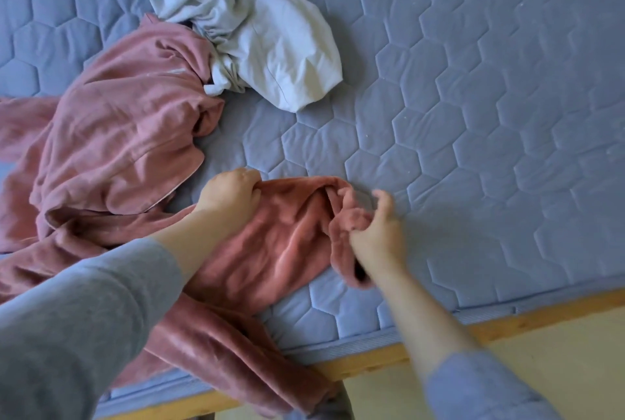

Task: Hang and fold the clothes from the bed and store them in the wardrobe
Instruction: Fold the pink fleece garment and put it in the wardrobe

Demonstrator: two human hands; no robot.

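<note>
A fuzzy pink garment (270, 250) lies near the front edge of the blue quilted mattress (473, 115), one end trailing over the edge. My left hand (230, 193) grips its upper left corner. My right hand (375, 233) pinches a bunched fold at its right end. A larger pink garment (118, 135) lies crumpled to the left, and a pale grey-white garment (257, 30) sits bunched behind it.
The bed's wooden frame (541, 313) runs along the front edge, with a yellowish floor (558, 369) below it. The right half of the mattress holds no clothes. No wardrobe or hangers are in view.
</note>
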